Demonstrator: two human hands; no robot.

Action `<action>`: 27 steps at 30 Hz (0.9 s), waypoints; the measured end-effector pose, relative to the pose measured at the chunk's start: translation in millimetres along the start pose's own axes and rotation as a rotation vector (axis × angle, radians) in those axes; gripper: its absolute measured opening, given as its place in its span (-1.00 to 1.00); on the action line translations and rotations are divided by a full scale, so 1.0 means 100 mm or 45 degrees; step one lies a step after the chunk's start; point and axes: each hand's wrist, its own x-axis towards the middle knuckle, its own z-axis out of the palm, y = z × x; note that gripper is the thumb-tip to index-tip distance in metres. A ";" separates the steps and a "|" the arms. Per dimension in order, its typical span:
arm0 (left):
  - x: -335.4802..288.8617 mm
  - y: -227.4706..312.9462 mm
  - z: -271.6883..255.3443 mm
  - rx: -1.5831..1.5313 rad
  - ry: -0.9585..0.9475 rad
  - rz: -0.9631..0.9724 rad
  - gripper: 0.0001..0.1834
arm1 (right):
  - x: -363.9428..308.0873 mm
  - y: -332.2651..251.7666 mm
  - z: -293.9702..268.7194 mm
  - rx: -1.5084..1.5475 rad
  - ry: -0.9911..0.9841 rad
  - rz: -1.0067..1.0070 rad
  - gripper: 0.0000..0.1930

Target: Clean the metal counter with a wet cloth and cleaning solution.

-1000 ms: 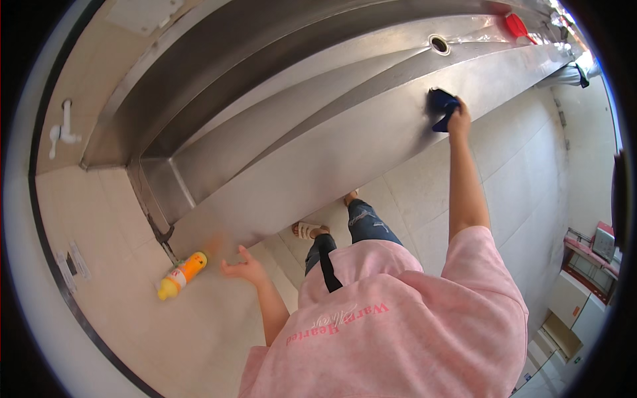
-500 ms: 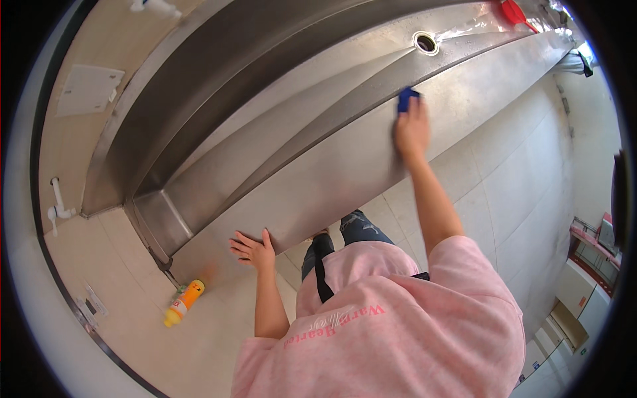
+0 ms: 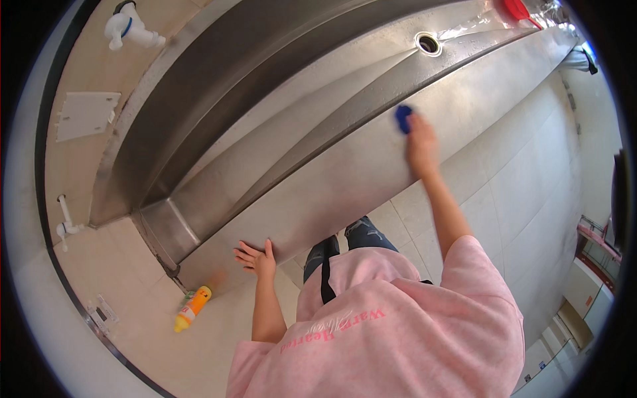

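A long stainless steel trough sink [image 3: 345, 169] runs diagonally from lower left to upper right. On its broad front panel, my right hand [image 3: 421, 147] presses a small dark blue pad [image 3: 403, 119]; whether it is cloth or sponge I cannot tell. The pad sticks out past my fingertips, just below the trough's inner edge. My left hand [image 3: 257, 257] lies against the panel's lower left part, fingers spread and holding nothing. Left of that hand is a yellow and orange bottle [image 3: 193, 309] with a yellow cap.
A round drain hole [image 3: 428, 44] opens in the trough floor. At the far right end lies a red scoop-like item [image 3: 516, 10] beside clear plastic. White taps [image 3: 133, 30] stick out from the tiled wall at left. Pale floor tiles [image 3: 458, 192] stretch behind the panel.
My right hand has drawn the blue pad down the panel, away from the trough's inner edge. The left hand stays against the panel. The whole view has shifted slightly.
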 end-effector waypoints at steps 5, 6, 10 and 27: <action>0.01 0.01 0.01 0.001 -0.023 0.014 0.19 | 0.17 1.81 -0.13 -0.252 0.274 0.859 -0.53; 0.02 0.03 0.03 0.015 -0.026 0.025 0.19 | 0.22 1.99 -0.08 -0.341 0.287 0.971 -0.52; 0.01 -0.01 0.02 0.022 -0.010 0.033 0.19 | 0.67 1.35 0.07 -0.279 0.192 0.741 -0.50; -0.04 0.08 0.02 -0.004 0.078 0.060 0.16 | -0.79 -2.40 0.13 0.385 -0.390 -0.580 -0.50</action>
